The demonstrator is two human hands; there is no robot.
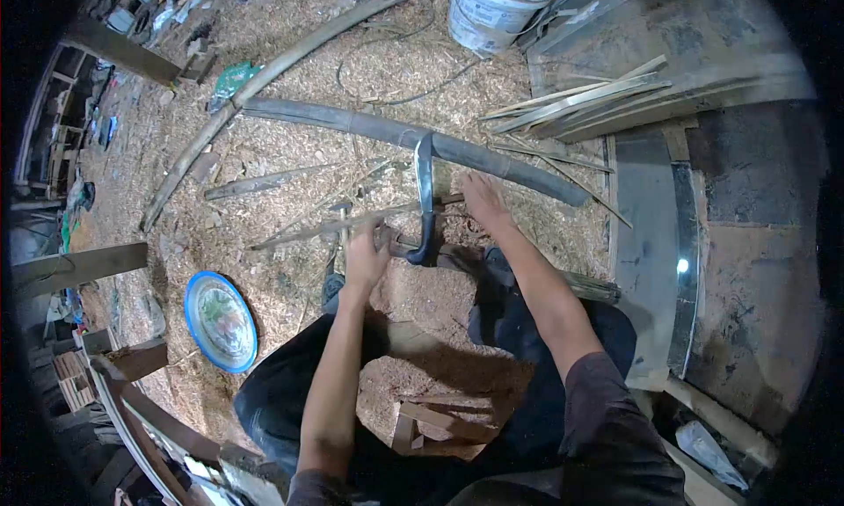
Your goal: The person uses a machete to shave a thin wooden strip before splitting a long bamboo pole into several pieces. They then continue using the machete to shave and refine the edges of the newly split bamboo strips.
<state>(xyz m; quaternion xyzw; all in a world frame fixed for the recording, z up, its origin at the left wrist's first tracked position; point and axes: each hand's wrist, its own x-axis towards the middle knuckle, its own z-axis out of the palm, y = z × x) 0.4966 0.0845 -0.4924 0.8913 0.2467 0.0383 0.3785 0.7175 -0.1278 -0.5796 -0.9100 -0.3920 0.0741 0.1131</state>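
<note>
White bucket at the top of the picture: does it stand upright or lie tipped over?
Upright: the bucket rests on its base, with its rim uppermost.

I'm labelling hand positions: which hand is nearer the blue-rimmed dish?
Left. The left hand is right of the blue-rimmed dish; the right hand is farther right.

A hand could pass over the tan, shavings-covered floor (286,286) between the round, blue-rimmed tray (188,305) and the left hand (367,255); a hooked steel blade (424,176) obstructs that hand's right, a long grey pole (369,126) the way ahead, pale wooden strips (580,100) the floor's right edge.
</note>
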